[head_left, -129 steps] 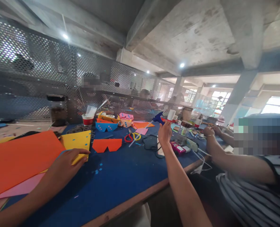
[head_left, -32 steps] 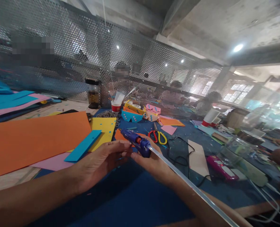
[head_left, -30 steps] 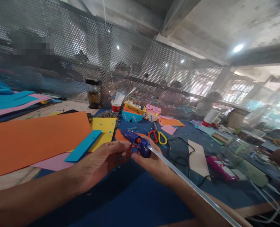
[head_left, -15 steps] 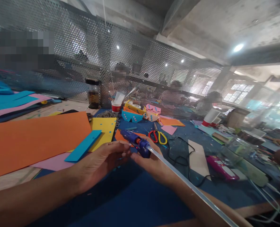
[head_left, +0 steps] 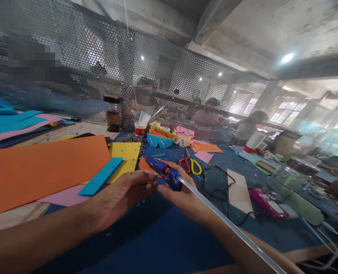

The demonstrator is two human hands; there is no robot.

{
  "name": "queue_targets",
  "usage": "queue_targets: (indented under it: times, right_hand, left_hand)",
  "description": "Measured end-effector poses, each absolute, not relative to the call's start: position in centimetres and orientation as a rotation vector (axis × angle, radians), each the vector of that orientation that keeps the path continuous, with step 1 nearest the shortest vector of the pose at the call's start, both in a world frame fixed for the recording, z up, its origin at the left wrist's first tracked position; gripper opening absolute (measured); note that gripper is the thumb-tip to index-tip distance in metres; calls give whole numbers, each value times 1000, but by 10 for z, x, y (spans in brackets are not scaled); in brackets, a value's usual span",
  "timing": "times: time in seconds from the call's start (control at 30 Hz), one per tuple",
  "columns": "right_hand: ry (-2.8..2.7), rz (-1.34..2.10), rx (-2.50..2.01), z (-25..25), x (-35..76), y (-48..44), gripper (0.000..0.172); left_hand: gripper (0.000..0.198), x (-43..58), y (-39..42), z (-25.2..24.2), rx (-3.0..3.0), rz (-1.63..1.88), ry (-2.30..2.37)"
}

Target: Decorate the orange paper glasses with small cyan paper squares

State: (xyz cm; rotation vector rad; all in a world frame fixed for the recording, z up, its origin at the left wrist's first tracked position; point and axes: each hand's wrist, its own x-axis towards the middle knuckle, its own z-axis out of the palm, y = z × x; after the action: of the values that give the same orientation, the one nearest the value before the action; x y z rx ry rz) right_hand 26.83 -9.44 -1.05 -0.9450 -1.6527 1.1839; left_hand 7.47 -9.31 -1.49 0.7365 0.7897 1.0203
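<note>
The right hand (head_left: 183, 196) is clamped round the blue glue gun (head_left: 163, 170), left of the scissors (head_left: 190, 161), the gun's length slanting away leftward, with the left hand (head_left: 129, 190) just beside it, farther left, its pinch impossible to tell.

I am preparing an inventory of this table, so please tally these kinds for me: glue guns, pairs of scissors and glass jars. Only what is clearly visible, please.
Glue guns: 1, the blue glue gun in the right hand
Pairs of scissors: 1
Glass jars: 2, the back-left jar and the right-side jar
Total: 4
</note>
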Motion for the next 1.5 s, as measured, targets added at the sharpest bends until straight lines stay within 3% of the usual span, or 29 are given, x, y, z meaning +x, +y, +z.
queue_targets:
  times: [0.93, 1.5]
  right_hand:
    - [-1668, 1154, -945, -11, 268, -95, 42]
    - [-1672, 1171, -915, -12, 270, -95, 47]
  left_hand:
    - [10, 77, -96, -8, 696, 1033, 731]
    - [11, 75, -94, -11, 732, 1013, 706]
